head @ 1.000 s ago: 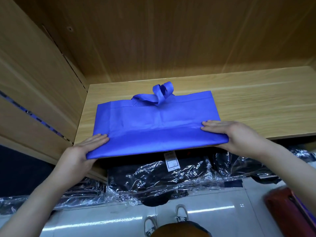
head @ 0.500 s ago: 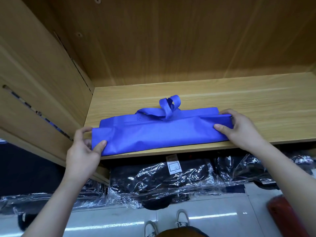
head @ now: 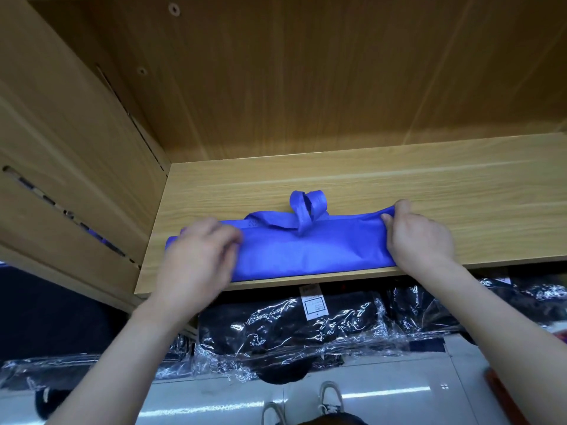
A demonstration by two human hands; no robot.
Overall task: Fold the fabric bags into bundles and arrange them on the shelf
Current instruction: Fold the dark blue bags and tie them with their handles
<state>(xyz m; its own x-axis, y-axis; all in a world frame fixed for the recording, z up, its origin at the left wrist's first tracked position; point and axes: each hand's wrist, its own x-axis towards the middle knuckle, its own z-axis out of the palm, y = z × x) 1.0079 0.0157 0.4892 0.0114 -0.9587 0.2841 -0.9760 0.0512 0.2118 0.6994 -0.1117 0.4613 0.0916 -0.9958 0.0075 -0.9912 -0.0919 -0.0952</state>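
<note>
Here my right hand pinches the right end of the blue non-woven fabric bag. My left hand lies blurred over the other end, and I cannot tell whether it grips or presses. Between them the folded strip sits at the wooden shelf's front lip. The loose blue handle loops stand up beyond my hands. An uneven fold could spring open on them, or slide off the edge.

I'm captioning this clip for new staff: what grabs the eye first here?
The bright blue fabric bag, folded into a long strip at the front edge of the wooden shelf, handles looped behind it. The right hand pinches its right end; the blurred left hand covers its left end.
</note>
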